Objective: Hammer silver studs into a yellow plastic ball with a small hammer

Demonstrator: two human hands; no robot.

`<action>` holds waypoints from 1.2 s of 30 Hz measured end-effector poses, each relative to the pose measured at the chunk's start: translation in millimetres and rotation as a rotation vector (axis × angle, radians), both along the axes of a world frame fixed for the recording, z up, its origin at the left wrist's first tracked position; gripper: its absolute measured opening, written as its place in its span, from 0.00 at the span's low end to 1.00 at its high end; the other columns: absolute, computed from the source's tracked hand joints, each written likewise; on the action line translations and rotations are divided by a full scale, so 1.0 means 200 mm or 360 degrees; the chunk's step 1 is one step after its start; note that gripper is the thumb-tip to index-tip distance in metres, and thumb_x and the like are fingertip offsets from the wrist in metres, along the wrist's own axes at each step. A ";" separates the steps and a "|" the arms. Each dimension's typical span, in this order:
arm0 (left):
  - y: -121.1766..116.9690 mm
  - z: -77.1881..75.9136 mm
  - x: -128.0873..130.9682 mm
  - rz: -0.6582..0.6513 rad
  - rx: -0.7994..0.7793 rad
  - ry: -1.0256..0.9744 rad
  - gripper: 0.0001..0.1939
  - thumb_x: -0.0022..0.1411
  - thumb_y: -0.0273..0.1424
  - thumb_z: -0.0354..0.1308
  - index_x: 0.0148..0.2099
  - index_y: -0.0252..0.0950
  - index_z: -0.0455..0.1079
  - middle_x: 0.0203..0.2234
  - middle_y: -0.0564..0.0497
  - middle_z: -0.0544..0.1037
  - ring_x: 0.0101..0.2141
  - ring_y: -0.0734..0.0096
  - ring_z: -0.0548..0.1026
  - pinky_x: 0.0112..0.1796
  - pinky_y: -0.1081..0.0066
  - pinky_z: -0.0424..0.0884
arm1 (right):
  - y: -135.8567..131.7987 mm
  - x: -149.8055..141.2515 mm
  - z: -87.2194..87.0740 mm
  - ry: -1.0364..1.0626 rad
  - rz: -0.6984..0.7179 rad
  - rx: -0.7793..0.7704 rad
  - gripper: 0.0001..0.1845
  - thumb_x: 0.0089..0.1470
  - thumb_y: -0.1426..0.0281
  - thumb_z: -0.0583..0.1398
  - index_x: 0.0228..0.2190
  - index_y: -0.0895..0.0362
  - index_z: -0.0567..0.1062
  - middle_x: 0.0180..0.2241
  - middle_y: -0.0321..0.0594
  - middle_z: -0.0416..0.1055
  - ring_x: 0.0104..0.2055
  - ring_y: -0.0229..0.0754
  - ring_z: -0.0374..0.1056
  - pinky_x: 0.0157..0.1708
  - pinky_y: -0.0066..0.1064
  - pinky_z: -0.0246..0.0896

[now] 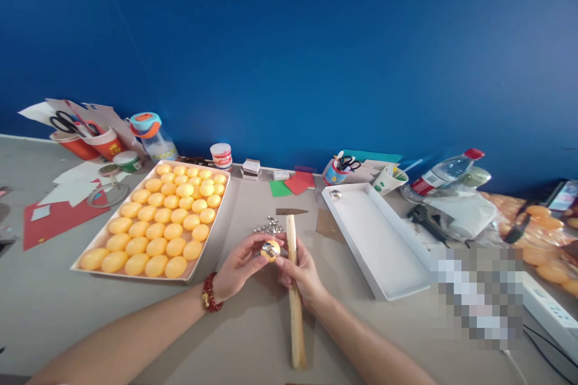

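Note:
Between the thumb and fingers of my left hand (238, 267) is an orange ball (271, 257), partly covered with shiny silver pieces. A hammer (295, 319) with a pale wooden handle and a thin metal head lies in my right hand (307, 277), its head pointing away from me. The thumb of that hand also reaches the ball's right side. Just beyond my fingers lies a small pile of silver metal pieces (271, 225). To the left, a shallow box (195, 280) holds rows of plain orange balls (156, 246). One silver-covered ball (335, 194) sits in the far corner of a white box (383, 252) on the right.
Green paper (280, 188) and red paper (300, 182) lie near the blue wall. Cups with scissors (106, 143), a water bottle (153, 138) and a jar (221, 156) line the back. At right are a plastic bottle (445, 173), bagged balls (553, 264) and a power strip (548, 307).

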State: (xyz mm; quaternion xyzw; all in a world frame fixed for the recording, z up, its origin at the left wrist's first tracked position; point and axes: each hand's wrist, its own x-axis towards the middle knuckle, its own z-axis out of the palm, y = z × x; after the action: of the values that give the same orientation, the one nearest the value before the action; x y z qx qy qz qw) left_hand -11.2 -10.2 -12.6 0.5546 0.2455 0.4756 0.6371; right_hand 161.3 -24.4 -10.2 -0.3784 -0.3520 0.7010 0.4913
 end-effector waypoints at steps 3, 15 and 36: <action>0.00 0.01 0.00 -0.0038 -0.0023 -0.0027 0.16 0.66 0.31 0.56 0.55 0.39 0.66 0.51 0.43 0.74 0.53 0.59 0.72 0.51 0.62 0.68 | 0.00 0.00 0.00 -0.0021 -0.0015 -0.0006 0.29 0.44 0.64 0.71 0.46 0.54 0.66 0.19 0.24 0.62 0.12 0.24 0.49 0.10 0.18 0.47; -0.01 0.02 0.00 -0.0001 0.0036 0.0012 0.15 0.65 0.30 0.57 0.53 0.38 0.65 0.51 0.41 0.74 0.54 0.57 0.71 0.54 0.57 0.66 | 0.01 0.00 0.00 -0.0091 -0.0087 -0.0024 0.30 0.43 0.62 0.71 0.46 0.55 0.67 0.21 0.25 0.65 0.11 0.24 0.51 0.10 0.18 0.47; 0.00 0.02 0.01 0.0116 0.0103 0.0131 0.15 0.63 0.32 0.58 0.52 0.38 0.71 0.49 0.44 0.74 0.53 0.58 0.70 0.54 0.59 0.68 | 0.02 0.00 -0.05 -0.0102 -0.0086 0.0022 0.28 0.44 0.64 0.71 0.45 0.53 0.68 0.38 0.34 0.71 0.12 0.23 0.56 0.09 0.19 0.51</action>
State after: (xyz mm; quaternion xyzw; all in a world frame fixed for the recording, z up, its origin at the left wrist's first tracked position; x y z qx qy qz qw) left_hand -9.7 -10.2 -9.5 0.5848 0.2760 0.4830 0.5904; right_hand 162.0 -21.0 -19.8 -0.4067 -0.3621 0.6725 0.5012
